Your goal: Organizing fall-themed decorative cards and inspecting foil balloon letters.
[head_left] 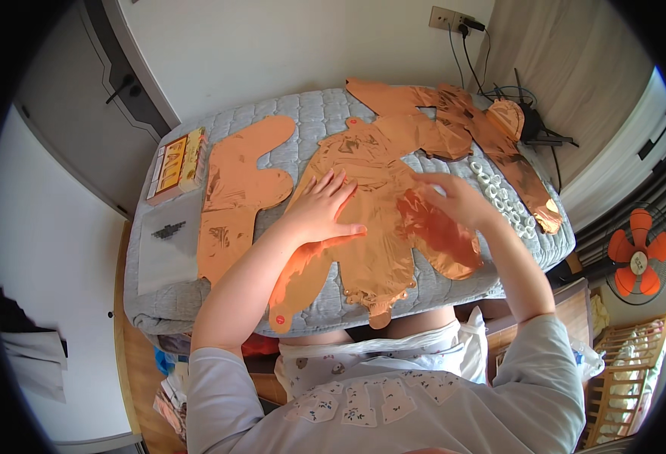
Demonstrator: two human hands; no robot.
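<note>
A large flat foil balloon (375, 174), shiny copper-orange and wrinkled, lies on a grey quilted mattress (272, 102) in front of me. My left hand (324, 208) rests palm down on its left part, fingers spread and thumb out to the right. Over its right part is my right hand (454, 200), fingers stretched to the left and touching or just above the foil; nothing shows in them. A second foil balloon (234, 181) of the same colour lies to the left. More flat foil balloons (454, 113) overlap at the back right.
Several small white rings (503, 200) lie along the mattress's right side. A printed box (178, 166) and a translucent plastic bag (168, 238) are at the left. Behind the foil at right sits a black router (541, 129) with cables. An orange-bladed fan (639, 257) stands at the right.
</note>
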